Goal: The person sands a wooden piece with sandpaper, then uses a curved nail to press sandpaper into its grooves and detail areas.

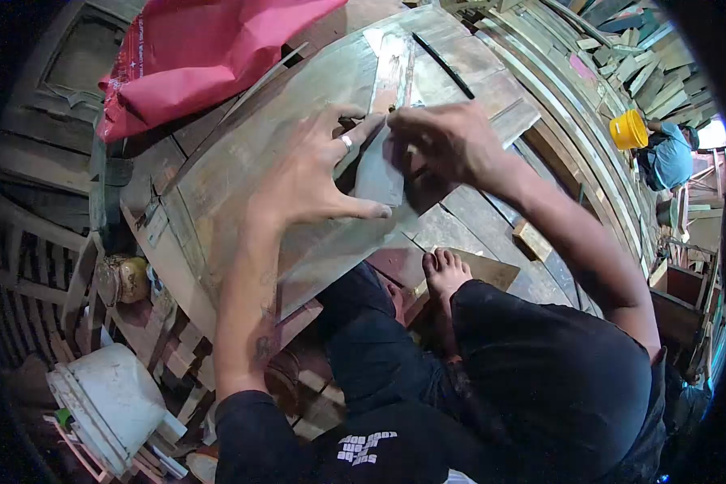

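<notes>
A pale grey, flat tapered piece (381,173) lies on the worn wooden board (242,169). My left hand (310,173), with a ring on one finger, spans this piece: the thumb presses near its lower end and the fingertips hold its upper end. On the other side, the fingers of my right hand (448,141) are curled and pinched at the piece's upper edge; whatever they hold is hidden. Just beyond both hands is a whitish strip with brown marks (393,68). A black pen-like stick (444,66) lies to its right.
Red-pink bag material (218,60) covers the board's far left. A white bucket (113,403) stands at lower left, near a jar (123,280). Long planks (573,105) run along the right. Farther off, a person (671,153) is beside a yellow bucket (627,130). A small wood block (532,240) lies near my foot.
</notes>
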Demonstrator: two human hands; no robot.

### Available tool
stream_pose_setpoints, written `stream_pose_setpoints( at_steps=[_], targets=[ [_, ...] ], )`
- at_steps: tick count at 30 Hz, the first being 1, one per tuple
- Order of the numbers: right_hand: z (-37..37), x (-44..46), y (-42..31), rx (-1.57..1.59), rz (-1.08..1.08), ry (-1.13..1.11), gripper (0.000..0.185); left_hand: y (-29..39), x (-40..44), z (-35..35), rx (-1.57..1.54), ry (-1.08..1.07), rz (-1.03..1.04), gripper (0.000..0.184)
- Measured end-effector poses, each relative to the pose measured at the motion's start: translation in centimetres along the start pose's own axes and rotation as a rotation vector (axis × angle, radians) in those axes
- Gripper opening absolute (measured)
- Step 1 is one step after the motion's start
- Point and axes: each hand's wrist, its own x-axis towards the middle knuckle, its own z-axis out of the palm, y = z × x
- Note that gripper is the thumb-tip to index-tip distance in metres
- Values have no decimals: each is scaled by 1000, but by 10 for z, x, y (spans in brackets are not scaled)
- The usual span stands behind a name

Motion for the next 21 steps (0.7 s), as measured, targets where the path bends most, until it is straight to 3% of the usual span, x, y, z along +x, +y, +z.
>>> stream_pose_setpoints(
  at_steps=[1,3,5,7,9,11,12,13,15,17,19,21],
  targets=[
    [-8,-4,-13,150,62,-139,40,1,3,-1,-2,23,30,109],
    [-3,-11,-25,40,-127,-97,40,4,5,-7,14,21,24,108],
    [-9,-8,-12,94,-126,-128,33,7,4,-7,52,12,22,108],
    [-10,-2,3,8,14,-28,32,6,3,-4,-19,5,-2,108],
    [-15,-6,-8,47,42,-149,32,7,3,-8,45,-6,9,109],
    [-2,-12,-25,150,-196,-54,34,5,3,-7,59,-5,16,110],
    [-6,-12,-29,58,-162,-154,38,4,3,-7,62,10,25,109],
    [1,-11,-14,146,-172,-74,36,5,3,-6,64,21,36,109],
    [-12,-5,1,-30,92,-109,36,7,3,-3,-56,5,-12,109],
    [-5,-7,6,-52,14,-5,39,9,3,-7,55,1,-4,109],
    [-2,-13,-20,131,-142,-62,37,4,2,-5,47,-1,0,110],
    [-5,-11,-22,141,-127,-126,36,2,2,-4,3,13,38,110]
  ],
)
